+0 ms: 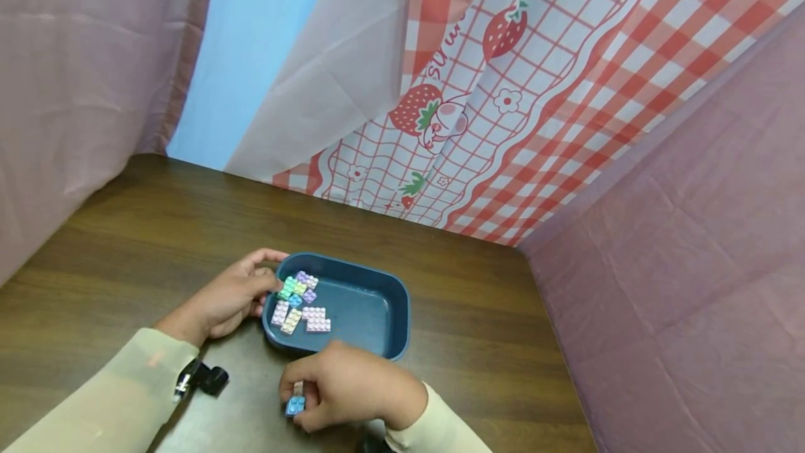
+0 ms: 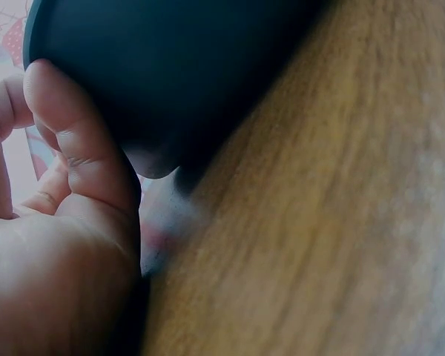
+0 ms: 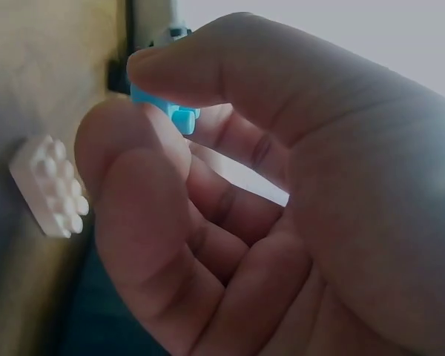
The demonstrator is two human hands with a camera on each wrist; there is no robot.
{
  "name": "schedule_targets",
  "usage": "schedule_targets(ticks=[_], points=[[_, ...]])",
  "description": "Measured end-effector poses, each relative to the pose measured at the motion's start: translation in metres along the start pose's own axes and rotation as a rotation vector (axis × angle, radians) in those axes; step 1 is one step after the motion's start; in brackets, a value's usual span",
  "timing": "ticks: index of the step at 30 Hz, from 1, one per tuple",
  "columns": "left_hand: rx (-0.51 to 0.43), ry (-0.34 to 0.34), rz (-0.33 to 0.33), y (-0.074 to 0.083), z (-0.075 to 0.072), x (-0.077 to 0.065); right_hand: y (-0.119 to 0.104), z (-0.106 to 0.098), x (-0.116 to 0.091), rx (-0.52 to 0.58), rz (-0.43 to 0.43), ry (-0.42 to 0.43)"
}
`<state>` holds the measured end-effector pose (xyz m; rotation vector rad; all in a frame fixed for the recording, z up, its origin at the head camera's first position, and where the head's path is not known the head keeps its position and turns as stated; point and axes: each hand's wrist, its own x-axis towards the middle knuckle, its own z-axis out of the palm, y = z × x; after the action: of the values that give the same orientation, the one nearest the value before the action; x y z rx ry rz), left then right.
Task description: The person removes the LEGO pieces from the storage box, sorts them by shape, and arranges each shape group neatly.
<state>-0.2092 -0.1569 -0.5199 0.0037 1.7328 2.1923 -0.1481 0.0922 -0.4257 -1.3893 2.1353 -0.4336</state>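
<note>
In the head view, a dark blue tray [image 1: 355, 299] sits on the table, with several pastel toy bricks [image 1: 316, 319] gathered at its left end. My left hand [image 1: 233, 293] holds that end, thumb at the rim; in the left wrist view the fingers [image 2: 81, 141] lie against the tray's dark outer wall [image 2: 170, 59]. In front of the tray, my right hand [image 1: 352, 386] pinches a light blue brick [image 1: 295, 406] between thumb and fingers. The right wrist view shows that blue brick [image 3: 182, 119] partly hidden by the fingertips. A pale brick [image 3: 52, 189] lies beside the right hand, apart from it.
The brown wooden table [image 1: 490, 341] is bordered by pinkish curtains [image 1: 666, 243] on both sides. A red-and-white strawberry-print cloth [image 1: 503, 103] hangs at the back. A black wrist-camera mount [image 1: 210, 377] sits at the left sleeve.
</note>
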Motion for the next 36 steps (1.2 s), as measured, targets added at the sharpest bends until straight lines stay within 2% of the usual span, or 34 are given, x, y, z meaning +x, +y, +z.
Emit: schedule_targets(ticks=[12, 20, 22, 29, 36], points=[[0.024, 0.015, -0.019, 0.001, 0.001, 0.0, -0.002, 0.028, 0.003, -0.04, 0.013, -0.044], [0.018, 0.01, -0.018, 0.001, 0.002, 0.0, 0.0, 0.037, 0.003, 0.004, 0.088, -0.113], [0.013, 0.008, -0.017, 0.001, 0.002, 0.0, 0.0, 0.039, 0.003, -0.013, 0.094, -0.122], [0.011, 0.01, -0.025, 0.002, 0.002, -0.001, 0.003, 0.045, 0.003, -0.115, 0.053, -0.101], [0.011, 0.006, -0.02, 0.001, 0.002, -0.001, 0.004, 0.048, 0.003, -0.106, 0.066, -0.114]])
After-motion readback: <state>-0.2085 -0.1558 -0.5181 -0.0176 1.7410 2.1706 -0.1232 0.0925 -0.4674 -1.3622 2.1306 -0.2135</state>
